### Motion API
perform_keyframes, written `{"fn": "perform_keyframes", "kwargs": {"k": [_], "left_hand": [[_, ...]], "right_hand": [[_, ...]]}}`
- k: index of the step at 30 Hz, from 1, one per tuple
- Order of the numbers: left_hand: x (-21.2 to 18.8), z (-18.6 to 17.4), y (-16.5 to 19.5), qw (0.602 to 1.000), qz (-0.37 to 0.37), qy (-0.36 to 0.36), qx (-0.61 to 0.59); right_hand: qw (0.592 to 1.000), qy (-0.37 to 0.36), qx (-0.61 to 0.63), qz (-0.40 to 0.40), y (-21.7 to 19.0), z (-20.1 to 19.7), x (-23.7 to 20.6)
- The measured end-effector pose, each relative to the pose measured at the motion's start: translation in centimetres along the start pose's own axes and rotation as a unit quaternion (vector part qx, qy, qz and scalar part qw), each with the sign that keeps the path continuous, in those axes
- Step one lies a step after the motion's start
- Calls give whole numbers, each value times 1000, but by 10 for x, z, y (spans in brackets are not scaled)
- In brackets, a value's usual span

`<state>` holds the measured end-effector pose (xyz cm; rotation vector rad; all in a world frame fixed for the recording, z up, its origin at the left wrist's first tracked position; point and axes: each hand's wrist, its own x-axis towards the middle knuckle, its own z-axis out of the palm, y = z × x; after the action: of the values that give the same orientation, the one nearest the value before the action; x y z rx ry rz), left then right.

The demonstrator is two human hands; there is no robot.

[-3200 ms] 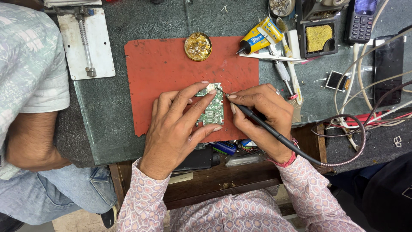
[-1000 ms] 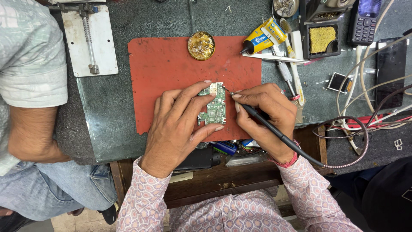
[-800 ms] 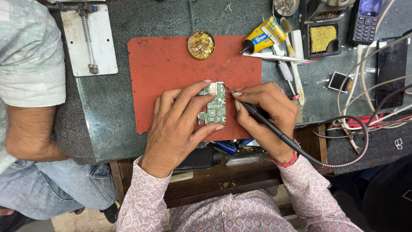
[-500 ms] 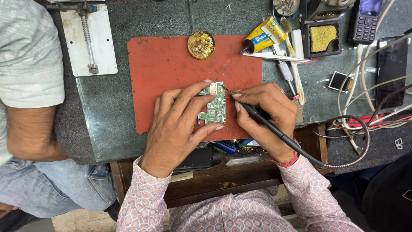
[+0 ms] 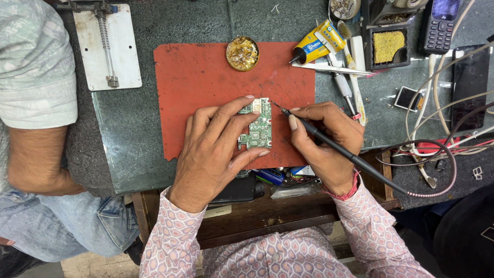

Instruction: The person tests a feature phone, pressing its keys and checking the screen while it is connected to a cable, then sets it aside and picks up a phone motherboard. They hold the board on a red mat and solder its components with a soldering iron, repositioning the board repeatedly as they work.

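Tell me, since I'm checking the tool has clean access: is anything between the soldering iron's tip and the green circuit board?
Nothing visible. The right hand holds the soldering iron with its tip at the upper right edge of the circuit board, which the left hand pins to the red mat. The left fingers lie left of and below the tip.

A small green circuit board (image 5: 259, 127) lay flat, long side running away from the person, pinned between the left-hand fingers (image 5: 242, 109) above and below it. A slim black soldering iron (image 5: 329, 143) sat slanted in the right-hand fingers (image 5: 293, 122), its cord trailing off right, its fine tip apparently just beside the board's upper right corner.
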<state>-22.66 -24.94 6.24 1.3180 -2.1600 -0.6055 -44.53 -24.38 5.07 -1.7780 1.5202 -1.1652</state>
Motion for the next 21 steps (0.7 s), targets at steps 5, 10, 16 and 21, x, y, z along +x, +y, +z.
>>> {"fn": "perform_keyframes", "kwargs": {"k": [5,10,16,21], "left_hand": [[0,1,-1,1000,3,1,4],[0,2,0,1000,5,1,12],[0,1,0,1000,4,1,4],[0,0,-1,1000,5,2,3]], "right_hand": [[1000,-4,14,21,-1,1,-1],[1000,-6,-1,0,-2,1,0],[1000,-8,-11,-11,-2,3,2],[999,-7,-26,-38,-2,5,1]]}}
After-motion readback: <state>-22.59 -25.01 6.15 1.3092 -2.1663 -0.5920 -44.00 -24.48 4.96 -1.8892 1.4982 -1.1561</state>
